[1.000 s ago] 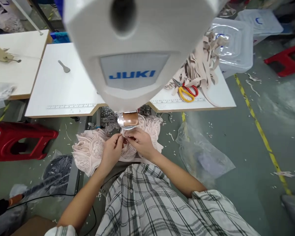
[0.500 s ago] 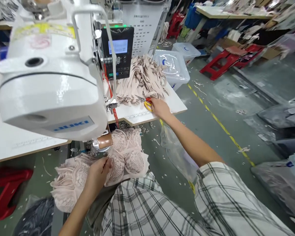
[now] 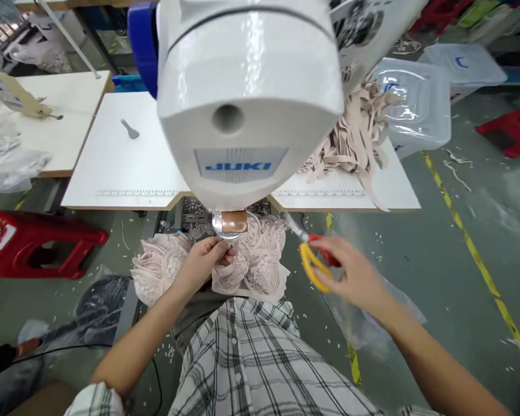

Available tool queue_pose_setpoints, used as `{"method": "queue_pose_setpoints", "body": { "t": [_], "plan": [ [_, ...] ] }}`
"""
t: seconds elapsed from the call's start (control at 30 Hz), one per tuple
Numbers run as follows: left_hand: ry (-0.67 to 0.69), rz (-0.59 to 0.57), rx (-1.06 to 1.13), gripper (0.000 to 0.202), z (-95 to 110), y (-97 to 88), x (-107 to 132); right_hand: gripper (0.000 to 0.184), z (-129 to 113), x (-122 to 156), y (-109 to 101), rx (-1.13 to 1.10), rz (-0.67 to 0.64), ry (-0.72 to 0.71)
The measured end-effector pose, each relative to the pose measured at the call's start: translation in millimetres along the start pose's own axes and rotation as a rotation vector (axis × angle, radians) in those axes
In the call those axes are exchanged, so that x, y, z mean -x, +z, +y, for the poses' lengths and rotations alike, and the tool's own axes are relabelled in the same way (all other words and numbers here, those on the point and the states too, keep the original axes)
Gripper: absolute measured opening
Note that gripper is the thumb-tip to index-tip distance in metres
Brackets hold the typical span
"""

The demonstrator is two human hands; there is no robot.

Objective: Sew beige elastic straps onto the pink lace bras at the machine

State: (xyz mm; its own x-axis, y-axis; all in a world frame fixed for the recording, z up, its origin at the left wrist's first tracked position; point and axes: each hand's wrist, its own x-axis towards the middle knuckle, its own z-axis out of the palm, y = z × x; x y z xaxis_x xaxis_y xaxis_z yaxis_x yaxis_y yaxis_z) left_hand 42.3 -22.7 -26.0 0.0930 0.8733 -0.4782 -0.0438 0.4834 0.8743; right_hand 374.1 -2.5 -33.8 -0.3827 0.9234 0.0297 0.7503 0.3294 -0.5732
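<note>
My right hand (image 3: 351, 274) holds scissors (image 3: 312, 267) with one red and one yellow handle loop. Their blades point up and left, apart from the lace. Just under the sewing machine's copper-coloured end (image 3: 234, 222), my left hand (image 3: 205, 260) pinches the edge of a pale pink lace bra (image 3: 260, 263). The bra hangs over my lap, its cups facing up. Left of it lies a bunched stack of similar lace bras (image 3: 158, 268), partly behind my left hand and wrist.
The white JUKI sewing machine (image 3: 249, 86) rises in front of me. Beige fabric strips (image 3: 355, 136) are heaped on the white tabletop (image 3: 127, 167) at the right. Plastic bins (image 3: 411, 104) stand beyond, and a red stool (image 3: 43, 245) is at the left.
My right hand has lifted the scissors off the tabletop and brought them toward my lap. My left hand has moved to the bra's edge by the machine. The view has turned left.
</note>
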Motion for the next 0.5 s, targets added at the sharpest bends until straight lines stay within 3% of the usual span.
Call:
{"method": "queue_pose_setpoints", "body": {
  "t": [0.1,0.2,0.5],
  "plan": [
    [-0.011,-0.022,0.031,0.032,4.7,1.2,3.7,0.044,-45.6,22.0,23.6,-0.038,-0.084,-0.139],
    [0.012,-0.033,-0.009,0.032,8.8,3.2,7.7,0.037,-69.1,17.6,44.5,-0.04,-0.061,-0.202],
    [0.058,-0.016,-0.181,0.022,6.9,3.4,14.3,0.036,-75.1,-7.5,66.2,-0.116,-0.085,-0.232]
  ]
}}
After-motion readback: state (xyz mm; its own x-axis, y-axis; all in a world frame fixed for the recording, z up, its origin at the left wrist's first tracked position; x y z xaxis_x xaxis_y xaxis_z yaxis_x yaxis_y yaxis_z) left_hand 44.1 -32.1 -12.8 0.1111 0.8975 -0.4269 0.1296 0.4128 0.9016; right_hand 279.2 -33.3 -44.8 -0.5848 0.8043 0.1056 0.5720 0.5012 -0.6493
